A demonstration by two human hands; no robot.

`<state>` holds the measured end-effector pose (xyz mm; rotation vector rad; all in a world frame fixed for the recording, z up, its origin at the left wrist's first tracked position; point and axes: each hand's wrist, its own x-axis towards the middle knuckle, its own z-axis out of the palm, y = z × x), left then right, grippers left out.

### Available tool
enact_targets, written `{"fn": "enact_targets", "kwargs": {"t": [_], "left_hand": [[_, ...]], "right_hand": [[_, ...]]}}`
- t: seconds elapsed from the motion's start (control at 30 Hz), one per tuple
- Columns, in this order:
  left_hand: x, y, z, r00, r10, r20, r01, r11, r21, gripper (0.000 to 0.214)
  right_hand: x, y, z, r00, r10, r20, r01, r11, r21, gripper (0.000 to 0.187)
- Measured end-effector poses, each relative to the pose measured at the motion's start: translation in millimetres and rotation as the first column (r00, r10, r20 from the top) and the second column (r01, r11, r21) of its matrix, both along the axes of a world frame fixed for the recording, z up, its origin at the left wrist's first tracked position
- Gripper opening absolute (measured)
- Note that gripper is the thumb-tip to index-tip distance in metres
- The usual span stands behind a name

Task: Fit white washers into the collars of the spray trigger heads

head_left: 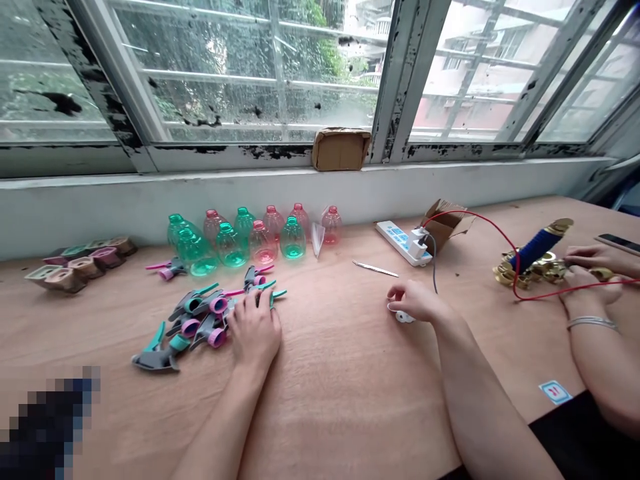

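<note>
My left hand (257, 327) lies over the right side of a pile of trigger spray heads (207, 307), fingers spread and fingertips touching them. The heads are grey with teal or pink triggers and collars. One grey and teal spray head (159, 350) lies at the pile's near left. My right hand (417, 303) rests on the table with curled fingers around a small white piece (404, 317) with dark spots. A thin white loop shows at its fingertips. Behind the pile stand several clear green bottles (200, 253) and pink bottles (262, 243), without spray heads.
Tweezers (375, 269) lie ahead of my right hand. A power strip (403, 241) with plugs sits behind. Paper-like cups (80, 267) are at left. At right, a co-worker's hands (593, 273) touch gold metal parts (543, 268); a red cable (505, 237) arches nearby.
</note>
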<state>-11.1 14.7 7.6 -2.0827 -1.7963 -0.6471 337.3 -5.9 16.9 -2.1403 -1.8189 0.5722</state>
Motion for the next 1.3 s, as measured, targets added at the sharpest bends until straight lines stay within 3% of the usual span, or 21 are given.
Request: {"fn": "enact_targets", "kwargs": {"t": [0.23,0.33,0.43,0.53,0.63,0.77,0.83,0.9,1.0,1.1,1.2,1.3], "left_hand": [[1,1,-4.9,0.998,-0.043,0.038,0.044,0.999,-0.012,0.041],[0,2,-6.3,0.995,-0.055,0.086,0.055,0.998,-0.001,0.047],[-3,3,-7.3,0.99,-0.048,0.13,0.048,0.999,0.003,0.052],[-5,4,-8.1,0.984,-0.046,0.17,0.043,0.999,0.022,0.05],[-7,4,-7.7,0.977,-0.062,0.205,0.056,0.998,0.034,0.044],[-9,0,-5.2,0.947,-0.161,0.279,0.134,0.985,0.112,0.036],[-8,-5,-5.1,0.904,-0.318,0.287,0.27,0.943,0.193,0.031],[-4,-11,-6.9,0.828,-0.495,0.263,0.453,0.867,0.207,0.029],[7,-18,-11.7,0.689,-0.654,0.312,0.678,0.734,0.041,0.036],[16,-18,-14.3,0.613,-0.642,0.461,0.759,0.641,-0.116,0.044],[18,-16,-13.3,0.585,-0.565,0.582,0.756,0.639,-0.14,0.039],[18,-15,-12.0,0.566,-0.5,0.656,0.751,0.64,-0.161,0.036]], "right_hand": [[-4,5,-8.9,0.998,0.035,-0.046,-0.035,0.999,-0.001,0.01],[-19,8,-13.2,0.989,0.114,-0.094,-0.098,0.982,0.162,0.007],[-57,8,-23.7,0.921,0.311,-0.233,-0.199,0.893,0.404,0.011],[-101,5,-34.6,0.791,0.546,-0.275,-0.369,0.785,0.497,0.012],[-125,2,-40.9,0.754,0.566,-0.335,-0.348,0.775,0.527,0.012],[-124,0,-42.6,0.744,0.52,-0.42,-0.256,0.802,0.54,0.017],[-120,0,-41.4,0.75,0.509,-0.423,-0.221,0.795,0.564,0.017],[-118,0,-39.1,0.748,0.508,-0.427,-0.187,0.779,0.599,0.015],[-119,-3,-34.9,0.713,0.542,-0.445,-0.183,0.757,0.627,0.015],[-121,-7,-31.5,0.688,0.591,-0.421,-0.254,0.74,0.623,0.014],[-124,-9,-29.8,0.662,0.592,-0.459,-0.268,0.759,0.593,0.014],[-130,-11,-31.0,0.582,0.55,-0.598,-0.212,0.813,0.542,0.019]]}}
